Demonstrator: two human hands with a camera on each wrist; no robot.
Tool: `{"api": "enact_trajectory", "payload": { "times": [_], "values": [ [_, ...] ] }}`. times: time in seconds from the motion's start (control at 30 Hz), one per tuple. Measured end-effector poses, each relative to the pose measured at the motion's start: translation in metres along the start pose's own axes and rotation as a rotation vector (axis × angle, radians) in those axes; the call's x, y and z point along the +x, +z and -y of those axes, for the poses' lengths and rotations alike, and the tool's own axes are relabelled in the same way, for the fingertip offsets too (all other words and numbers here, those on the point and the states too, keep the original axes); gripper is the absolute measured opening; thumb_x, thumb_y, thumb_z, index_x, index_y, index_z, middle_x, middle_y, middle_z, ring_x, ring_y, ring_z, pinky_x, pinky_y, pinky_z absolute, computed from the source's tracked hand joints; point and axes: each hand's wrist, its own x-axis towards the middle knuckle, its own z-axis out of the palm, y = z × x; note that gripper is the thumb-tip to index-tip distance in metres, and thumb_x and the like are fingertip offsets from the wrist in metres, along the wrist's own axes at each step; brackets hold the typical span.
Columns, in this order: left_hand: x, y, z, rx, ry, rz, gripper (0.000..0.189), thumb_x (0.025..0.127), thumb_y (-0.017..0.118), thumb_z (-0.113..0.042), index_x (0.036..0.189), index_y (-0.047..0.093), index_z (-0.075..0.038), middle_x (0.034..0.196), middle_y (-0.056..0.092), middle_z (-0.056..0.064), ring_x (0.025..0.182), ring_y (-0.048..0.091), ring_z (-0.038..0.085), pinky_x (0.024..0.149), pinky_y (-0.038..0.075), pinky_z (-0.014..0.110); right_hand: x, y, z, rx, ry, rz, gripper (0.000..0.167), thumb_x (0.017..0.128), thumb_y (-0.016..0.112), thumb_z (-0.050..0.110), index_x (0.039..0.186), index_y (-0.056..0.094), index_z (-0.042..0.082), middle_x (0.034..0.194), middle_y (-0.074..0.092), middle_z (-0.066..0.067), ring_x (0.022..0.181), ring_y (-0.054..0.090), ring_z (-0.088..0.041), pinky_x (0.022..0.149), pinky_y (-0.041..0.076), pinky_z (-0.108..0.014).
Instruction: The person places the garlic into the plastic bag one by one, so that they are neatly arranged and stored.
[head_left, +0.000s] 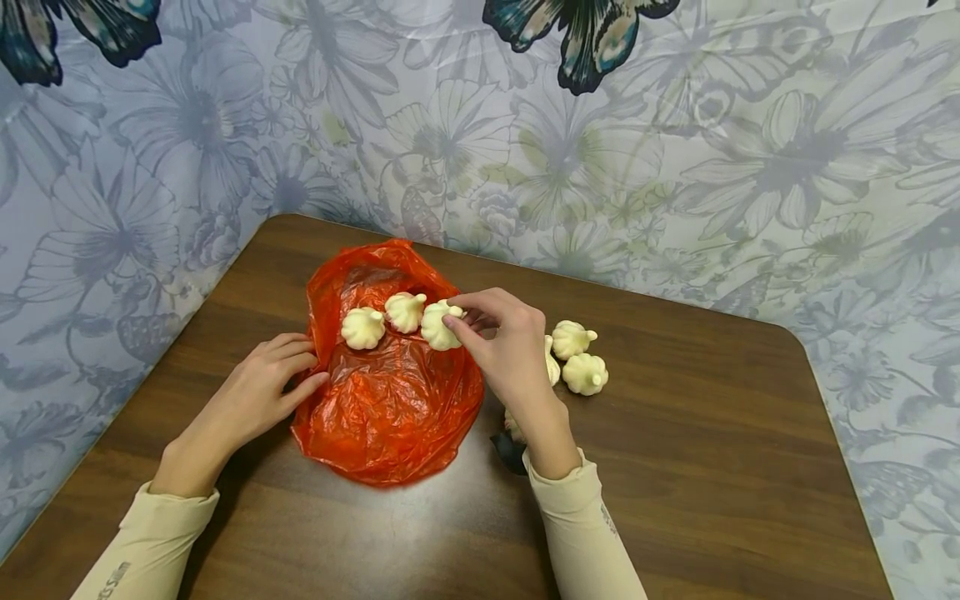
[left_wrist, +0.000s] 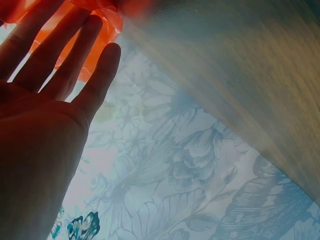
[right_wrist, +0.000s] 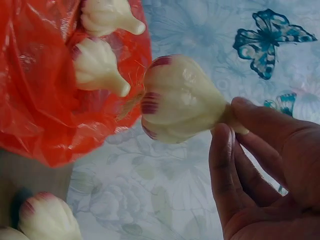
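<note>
Garlic (right_wrist: 180, 102), neck pinched in my right hand (head_left: 513, 343), pointed root-first toward the red bag (head_left: 397, 417) from its right side. My left hand (head_left: 258, 379), fingers extended, touched the bag's left edge.

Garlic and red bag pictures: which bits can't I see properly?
- Head view: the right hand covers part of a cream, ridged garlic bulb beside it.
- Head view: the right wrist partly hides a small black object; I can't tell what it is.
- Left wrist view: the top edge cuts off the crinkled red plastic bag.
- Right wrist view: the bottom edge crops the lowest bulbs.
</note>
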Motion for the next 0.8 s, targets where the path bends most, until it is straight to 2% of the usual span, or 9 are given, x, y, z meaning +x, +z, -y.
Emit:
{"api": "enact_trajectory", "payload": {
  "times": [0.2,0.47,0.8],
  "values": [
    [-0.001,0.001,0.001,0.000,0.000,-0.002,0.022,0.082,0.088,-0.011,0.099,0.079,-0.001,0.109,0.077,0.018,0.112,0.065,0.038,0.098,0.051,0.059,-0.001,0.012,-0.007,-0.064,-0.014,0.010,0.014,0.089,0.086,0.012,0.101,0.082,0.006,0.088,0.076,-0.005,0.073,0.073,-0.014,0.069,0.062,-0.025],
    [-0.003,0.002,-0.001,0.002,0.012,-0.013,0.022,0.081,0.088,-0.011,0.099,0.079,-0.001,0.108,0.077,0.018,0.111,0.065,0.038,0.098,0.051,0.059,-0.005,0.025,-0.016,-0.134,-0.024,0.011,0.015,0.089,0.086,0.009,0.102,0.082,0.004,0.090,0.076,-0.009,0.077,0.073,-0.019,0.069,0.063,-0.029],
    [-0.012,0.001,-0.004,0.009,0.016,-0.012,0.022,0.081,0.088,-0.011,0.098,0.079,-0.001,0.107,0.077,0.018,0.111,0.065,0.038,0.098,0.051,0.059,-0.017,0.045,-0.026,-0.234,0.031,0.059,0.016,0.090,0.085,0.011,0.105,0.082,0.005,0.095,0.078,-0.008,0.080,0.073,-0.019,0.068,0.059,-0.030]
  ]
}}
